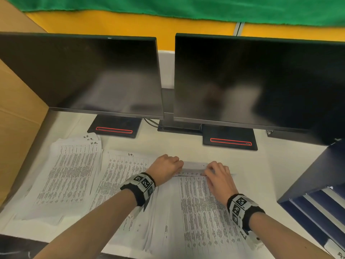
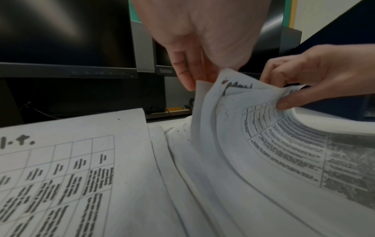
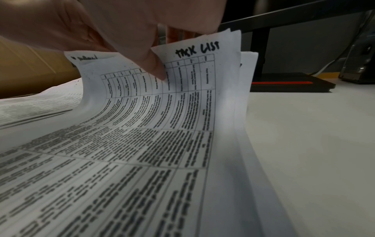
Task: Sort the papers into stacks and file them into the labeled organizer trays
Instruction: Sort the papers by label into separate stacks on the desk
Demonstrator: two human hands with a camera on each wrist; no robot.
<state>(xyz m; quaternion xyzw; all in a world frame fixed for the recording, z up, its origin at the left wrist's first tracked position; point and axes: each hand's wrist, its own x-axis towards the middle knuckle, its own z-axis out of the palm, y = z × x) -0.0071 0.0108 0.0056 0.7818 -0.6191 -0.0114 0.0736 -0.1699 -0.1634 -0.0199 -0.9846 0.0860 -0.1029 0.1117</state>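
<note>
At six o'clock on the desk [image 1: 261, 165], both hands lift the far edge of the unsorted paper pile [image 1: 196, 212]: the right hand [image 1: 219, 177] pinches several sheets, the left hand [image 1: 165, 168] fingers their corner. Pinched together, differently labelled sheets could land in one stack. The organizer trays [image 1: 317, 208] wait at four o'clock.

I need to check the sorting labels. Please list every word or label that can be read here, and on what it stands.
"TASK LIST": handwritten on the lifted sheet pinched by the right hand.
"I.T.": handwritten on the middle stack.
"H.R.": on the far left stack, barely legible.
Monitor bezel logo: too blurred.
Printed tables: too small.
The left hand lifts the same corner.
</note>
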